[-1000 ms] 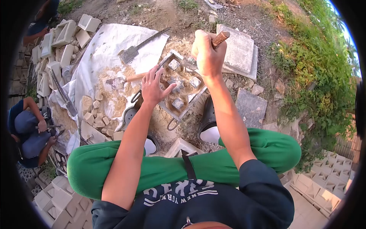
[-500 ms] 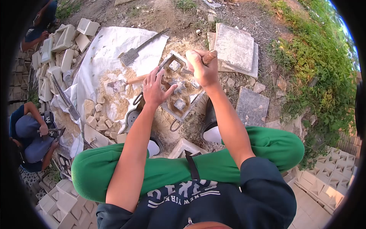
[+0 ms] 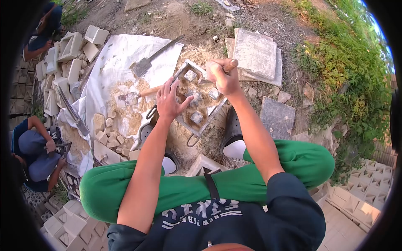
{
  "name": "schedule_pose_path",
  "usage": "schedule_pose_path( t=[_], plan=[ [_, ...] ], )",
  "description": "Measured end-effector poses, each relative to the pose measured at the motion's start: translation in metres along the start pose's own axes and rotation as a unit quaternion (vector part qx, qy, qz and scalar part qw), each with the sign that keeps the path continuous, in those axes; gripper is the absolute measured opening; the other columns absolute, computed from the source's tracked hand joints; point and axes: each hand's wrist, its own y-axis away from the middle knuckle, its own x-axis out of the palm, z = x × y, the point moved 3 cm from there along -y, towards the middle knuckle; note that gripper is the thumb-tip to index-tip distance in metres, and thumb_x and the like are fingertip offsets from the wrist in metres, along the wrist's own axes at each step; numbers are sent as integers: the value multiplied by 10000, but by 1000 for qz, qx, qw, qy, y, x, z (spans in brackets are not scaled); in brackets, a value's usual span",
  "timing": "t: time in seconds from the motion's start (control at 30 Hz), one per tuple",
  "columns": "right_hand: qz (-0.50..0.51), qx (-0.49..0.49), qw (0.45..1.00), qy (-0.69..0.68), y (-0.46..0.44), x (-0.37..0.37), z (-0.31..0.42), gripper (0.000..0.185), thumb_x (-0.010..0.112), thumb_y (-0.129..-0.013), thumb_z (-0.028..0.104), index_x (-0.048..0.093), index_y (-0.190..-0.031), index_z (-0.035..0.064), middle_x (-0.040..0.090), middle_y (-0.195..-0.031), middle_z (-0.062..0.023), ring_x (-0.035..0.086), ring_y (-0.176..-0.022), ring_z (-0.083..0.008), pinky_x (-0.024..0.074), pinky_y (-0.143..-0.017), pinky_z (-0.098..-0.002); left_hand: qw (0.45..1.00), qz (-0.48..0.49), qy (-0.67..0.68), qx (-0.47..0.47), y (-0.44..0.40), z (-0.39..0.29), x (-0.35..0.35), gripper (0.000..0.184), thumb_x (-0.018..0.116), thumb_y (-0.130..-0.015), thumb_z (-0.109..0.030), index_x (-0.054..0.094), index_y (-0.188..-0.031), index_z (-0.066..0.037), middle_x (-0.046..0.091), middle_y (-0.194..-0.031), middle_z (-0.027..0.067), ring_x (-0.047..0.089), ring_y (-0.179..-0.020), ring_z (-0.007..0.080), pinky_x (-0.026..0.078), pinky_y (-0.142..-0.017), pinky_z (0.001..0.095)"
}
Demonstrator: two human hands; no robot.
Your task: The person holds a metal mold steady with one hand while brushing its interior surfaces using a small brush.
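A square metal mould (image 3: 202, 126) with several raised square blocks and sandy material inside lies on the ground between my feet. My left hand (image 3: 169, 101) rests on its left edge, fingers spread. Over the right side of the mould, my right hand (image 3: 222, 78) is wrapped round the wooden handle (image 3: 230, 65) of a tool; the tool's lower end is partly hidden by the hand. Beside my left hand lies a wooden-handled trowel (image 3: 127, 98), its blade dusted with sand. Farther up, a flat metal scraper (image 3: 142, 67) rests on the white sheet (image 3: 121, 52).
Cast blocks (image 3: 69, 45) are heaped at the upper left, and broken pieces (image 3: 101, 137) lie near my left foot. Flat slabs (image 3: 255, 52) are stacked beyond my right hand; a dark slab (image 3: 277, 117) lies nearer. A co-worker (image 3: 35, 146) crouches at the left.
My right hand has come down and slightly left with the wooden handle, which now tilts differently. My left hand keeps its place on the mould. The view has shifted slightly.
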Motion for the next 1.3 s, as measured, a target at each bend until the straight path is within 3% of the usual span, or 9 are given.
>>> schedule_pose_path(
  t=[0.17, 0.3, 0.37, 0.63, 0.8, 0.97, 1.03, 1.13, 1.3],
  plan=[
    [-17, 10, 999, -26, 5, -2, -11, 394, 546, -935, 219, 511, -601, 13, 415, -513, 42, 365, -504, -52, 278, -452, -278, 1000, -9, -2, 9, -2, -1, 1, 761, 675, -758, -631, 523, -1297, -115, 459, -1409, 127, 436, -1301, 308, 356, -1047, 467],
    [-11, 17, 989, 146, 15, -5, -85, 356, 549, -899, 169, 499, -577, 25, 419, -497, 39, 350, -494, -52, 275, -449, -281, 1000, 0, -11, 7, -1, -1, 2, 765, 674, -760, -630, 521, -1302, -114, 459, -1410, 125, 434, -1302, 308, 356, -1050, 467],
    [-25, 109, 993, 24, 13, -4, -87, 340, 551, -882, 146, 492, -566, 32, 438, -496, 30, 358, -478, -57, 277, -443, -283, 1000, 4, -6, 0, 1, 1, 2, 766, 672, -762, -630, 519, -1306, -114, 458, -1412, 124, 432, -1303, 308, 356, -1052, 466],
    [-37, 43, 990, -128, -5, -3, 9, 395, 496, -939, 162, 457, -566, 37, 419, -521, 25, 369, -471, -57, 263, -443, -256, 1000, 11, 10, -3, -1, 5, 2, 770, 675, -770, -603, 499, -1334, -109, 432, -1438, 117, 408, -1329, 301, 324, -1084, 462],
    [-22, 41, 998, 49, 21, 2, -91, 370, 495, -923, 136, 464, -565, 51, 409, -515, 36, 368, -475, -60, 265, -444, -270, 1000, 9, 8, -5, -1, 6, 3, 787, 646, -764, -663, 530, -1302, -101, 436, -1425, 106, 401, -1325, 280, 320, -1087, 470],
    [-17, 126, 990, -59, -2, 1, -77, 385, 492, -912, 100, 427, -534, 66, 406, -499, 29, 369, -454, -65, 271, -432, -270, 1000, 6, 13, -5, -1, 9, 6, 805, 633, -762, -682, 535, -1309, -100, 437, -1435, 102, 400, -1331, 288, 319, -1090, 457],
    [32, 22, 999, -31, -18, -3, -42, 400, 489, -917, 108, 404, -528, 74, 392, -503, 28, 356, -447, -66, 269, -431, -267, 1000, -7, 13, -9, -3, 10, 5, 801, 634, -761, -682, 539, -1303, -100, 444, -1429, 102, 405, -1328, 288, 322, -1088, 455],
    [39, 31, 995, -92, -30, 2, 24, 372, 485, -946, 152, 430, -590, 59, 378, -523, 31, 329, -444, -75, 251, -433, -264, 1000, -15, 16, -14, 2, 9, 4, 797, 632, -759, -686, 545, -1294, -101, 454, -1419, 101, 413, -1322, 287, 325, -1086, 454],
    [76, 23, 993, -88, -6, -5, -48, 416, 492, -959, 188, 402, -571, 69, 389, -524, 24, 326, -445, -81, 242, -433, -266, 1000, 1, 22, -23, 0, 10, 1, 787, 645, -763, -658, 504, -1323, -124, 424, -1443, 106, 419, -1320, 310, 328, -1090, 482]
  ],
)
